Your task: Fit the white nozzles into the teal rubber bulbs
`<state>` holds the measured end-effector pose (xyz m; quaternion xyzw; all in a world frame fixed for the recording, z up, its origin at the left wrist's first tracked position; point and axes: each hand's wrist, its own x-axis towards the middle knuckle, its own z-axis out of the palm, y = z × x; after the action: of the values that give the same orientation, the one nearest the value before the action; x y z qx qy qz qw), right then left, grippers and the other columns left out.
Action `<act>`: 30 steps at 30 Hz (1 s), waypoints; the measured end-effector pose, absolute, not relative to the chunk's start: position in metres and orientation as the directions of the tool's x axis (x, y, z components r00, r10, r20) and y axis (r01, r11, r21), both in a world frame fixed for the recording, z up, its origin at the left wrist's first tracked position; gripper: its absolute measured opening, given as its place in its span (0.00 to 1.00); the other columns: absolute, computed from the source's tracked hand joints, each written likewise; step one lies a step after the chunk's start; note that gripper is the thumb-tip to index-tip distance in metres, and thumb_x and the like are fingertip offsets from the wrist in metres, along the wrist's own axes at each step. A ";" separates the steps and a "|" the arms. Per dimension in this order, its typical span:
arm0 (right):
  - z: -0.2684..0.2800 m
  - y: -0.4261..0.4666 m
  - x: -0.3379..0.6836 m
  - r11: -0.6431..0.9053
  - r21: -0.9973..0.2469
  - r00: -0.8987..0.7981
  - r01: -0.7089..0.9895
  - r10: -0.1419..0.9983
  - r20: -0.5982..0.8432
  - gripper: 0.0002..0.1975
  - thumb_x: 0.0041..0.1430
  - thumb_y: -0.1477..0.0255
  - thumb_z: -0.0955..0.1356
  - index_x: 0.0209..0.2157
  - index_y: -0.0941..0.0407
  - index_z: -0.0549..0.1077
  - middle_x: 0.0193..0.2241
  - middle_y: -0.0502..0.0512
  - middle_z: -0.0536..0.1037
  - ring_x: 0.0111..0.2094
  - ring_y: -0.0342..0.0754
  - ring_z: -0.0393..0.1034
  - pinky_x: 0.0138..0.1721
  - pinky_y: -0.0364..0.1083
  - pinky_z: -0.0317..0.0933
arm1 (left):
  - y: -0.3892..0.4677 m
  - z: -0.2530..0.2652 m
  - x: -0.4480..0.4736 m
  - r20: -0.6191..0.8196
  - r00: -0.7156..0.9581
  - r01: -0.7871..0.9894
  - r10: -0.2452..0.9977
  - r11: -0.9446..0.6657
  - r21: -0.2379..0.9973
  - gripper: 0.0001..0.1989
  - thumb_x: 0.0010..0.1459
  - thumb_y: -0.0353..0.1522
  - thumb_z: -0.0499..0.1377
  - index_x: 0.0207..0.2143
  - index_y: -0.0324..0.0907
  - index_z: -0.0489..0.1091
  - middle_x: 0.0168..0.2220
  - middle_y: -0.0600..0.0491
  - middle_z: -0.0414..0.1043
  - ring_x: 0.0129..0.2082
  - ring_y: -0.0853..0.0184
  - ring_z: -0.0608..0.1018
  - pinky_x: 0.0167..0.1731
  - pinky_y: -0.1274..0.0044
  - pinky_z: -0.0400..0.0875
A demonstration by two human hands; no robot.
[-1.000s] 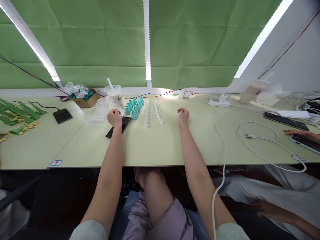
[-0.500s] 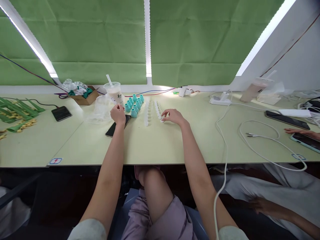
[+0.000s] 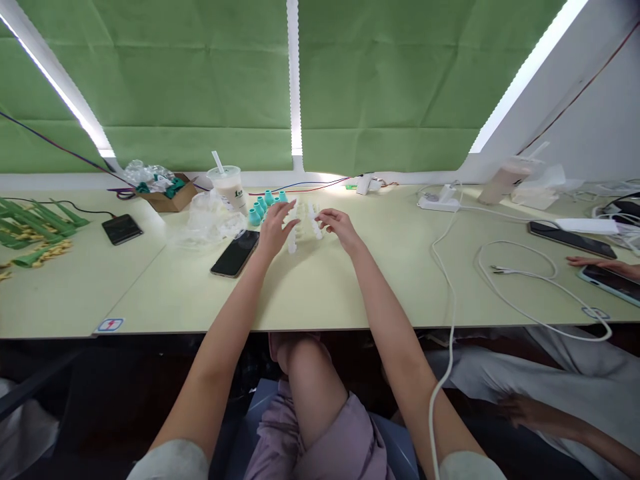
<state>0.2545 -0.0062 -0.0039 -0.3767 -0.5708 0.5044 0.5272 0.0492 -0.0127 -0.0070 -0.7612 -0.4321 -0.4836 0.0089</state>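
Two narrow, notched white plastic strips lie at the middle of the table. Over the upper part of the left white strip (image 3: pixel 293 247) is my left hand (image 3: pixel 274 230), its thumb and fingers spread with nothing held between them. My right hand (image 3: pixel 341 227) has its fingers curled in at the right side of the other white strip (image 3: pixel 316 225), fingertips on its edge. Several small turquoise vase-shaped pieces (image 3: pixel 256 215) stand left of the strips, and my left hand hides some of them.
A black phone (image 3: pixel 235 253), a clear plastic bag (image 3: pixel 207 220) and a drink cup (image 3: pixel 227 183) are to the left. Behind them sits a cardboard box (image 3: pixel 173 200). To the right, a power strip (image 3: pixel 440 200) has a white cable (image 3: pixel 445 267) hanging over the table edge. Another person's hand (image 3: pixel 603 263) touches a phone.
My left hand has moved right, from beside the turquoise pieces to the left strip, and its fingers have spread. My right hand has shifted slightly up and left; the right strip's near end has moved too.
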 end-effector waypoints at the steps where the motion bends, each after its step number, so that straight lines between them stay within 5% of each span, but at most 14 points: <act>1: -0.006 -0.007 0.251 0.186 -0.975 -0.178 -0.123 0.962 0.206 0.15 0.44 0.60 0.71 0.31 0.54 0.72 0.33 0.52 0.79 0.28 0.41 0.66 0.26 0.41 0.53 | -0.014 -0.009 0.056 0.743 0.181 0.622 0.644 -0.660 0.421 0.17 0.59 0.41 0.57 0.49 0.47 0.70 0.45 0.47 0.70 0.41 0.65 0.74 0.35 0.75 0.70; 6: -0.019 -0.005 0.241 0.154 -0.986 -0.244 -0.061 0.956 0.164 0.14 0.45 0.59 0.70 0.32 0.53 0.73 0.32 0.50 0.79 0.29 0.40 0.63 0.28 0.41 0.53 | -0.019 -0.012 0.071 0.756 0.109 0.504 0.646 -0.691 0.518 0.13 0.56 0.45 0.59 0.36 0.46 0.76 0.38 0.49 0.72 0.36 0.68 0.75 0.27 0.79 0.70; 13: -0.018 -0.002 0.241 0.194 -0.979 -0.264 -0.058 0.943 0.203 0.15 0.49 0.58 0.69 0.35 0.52 0.73 0.34 0.49 0.77 0.29 0.41 0.62 0.29 0.41 0.53 | -0.020 -0.011 0.075 0.696 0.083 0.423 0.713 -0.658 0.623 0.15 0.52 0.43 0.63 0.39 0.45 0.76 0.36 0.51 0.74 0.31 0.71 0.75 0.26 0.81 0.72; 16: -0.024 0.005 0.251 0.305 -0.945 -0.178 0.119 0.943 0.282 0.14 0.52 0.60 0.67 0.38 0.52 0.73 0.37 0.50 0.76 0.32 0.43 0.64 0.32 0.43 0.56 | -0.017 -0.013 0.073 0.656 -0.004 0.413 0.754 -0.597 0.688 0.13 0.53 0.40 0.62 0.38 0.44 0.76 0.37 0.51 0.76 0.33 0.69 0.76 0.26 0.81 0.72; 19: -0.039 0.015 0.270 0.300 -0.827 0.025 0.475 0.935 0.354 0.10 0.53 0.69 0.66 0.38 0.52 0.75 0.38 0.51 0.76 0.37 0.46 0.66 0.39 0.45 0.58 | -0.011 -0.015 0.064 0.611 -0.061 0.425 0.789 -0.533 0.731 0.12 0.54 0.37 0.60 0.40 0.44 0.75 0.38 0.51 0.77 0.33 0.68 0.77 0.29 0.78 0.73; 22: -0.050 0.021 0.282 0.194 -0.738 0.024 0.646 0.962 0.274 0.11 0.52 0.71 0.67 0.39 0.51 0.77 0.39 0.51 0.76 0.40 0.48 0.67 0.40 0.46 0.58 | -0.006 -0.016 0.054 0.626 -0.090 0.491 0.775 -0.512 0.705 0.12 0.53 0.35 0.60 0.41 0.45 0.76 0.36 0.53 0.76 0.30 0.69 0.75 0.32 0.76 0.72; 30: -0.050 0.017 0.272 0.134 -0.704 -0.005 0.698 0.983 0.182 0.04 0.51 0.70 0.70 0.31 0.51 0.78 0.34 0.48 0.80 0.36 0.46 0.70 0.34 0.44 0.57 | 0.001 -0.021 0.050 0.733 0.023 0.613 0.680 -0.589 0.527 0.13 0.53 0.39 0.63 0.42 0.46 0.76 0.33 0.54 0.73 0.27 0.72 0.72 0.33 0.77 0.68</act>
<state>0.2721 0.0169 -0.0499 -0.6220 -0.6756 0.2150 0.3324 0.0501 0.0010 -0.0213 -0.7145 -0.4522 -0.5329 -0.0312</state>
